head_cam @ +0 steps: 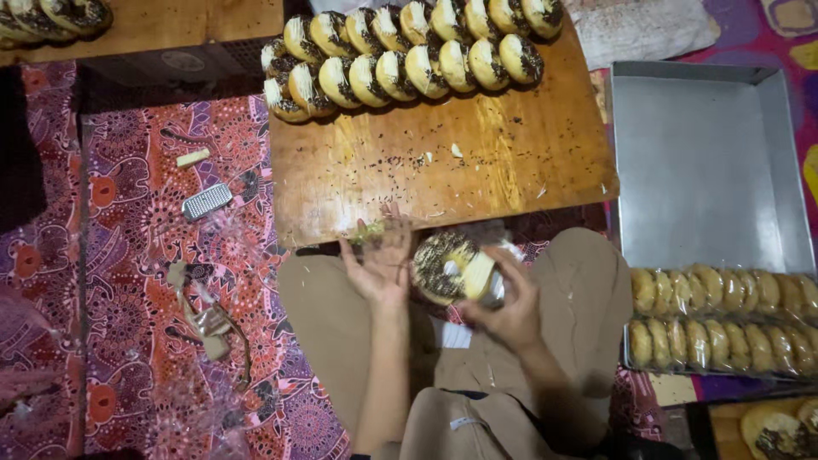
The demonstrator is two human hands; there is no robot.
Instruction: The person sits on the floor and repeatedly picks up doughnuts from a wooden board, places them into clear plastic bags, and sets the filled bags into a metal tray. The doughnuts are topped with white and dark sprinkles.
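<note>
My right hand [509, 302] holds a doughnut [445, 266] topped with dark sprinkles and pale icing, partly inside a clear plastic wrapper, just below the near edge of the wooden board [477, 162]. My left hand [379, 260] is beside the doughnut on its left, fingers spread, touching the wrapper and a small pale strip at the board's edge. Two rows of similar iced doughnuts [409, 55] lean against each other along the board's far side.
A metal tray [707, 162] on the right holds two rows of wrapped doughnuts [724, 319] at its near end. On the patterned mat [145, 255] lie a small metal grater [206, 201], crumpled plastic and tape scraps [209, 324]. Another board with doughnuts [51, 15] is top left.
</note>
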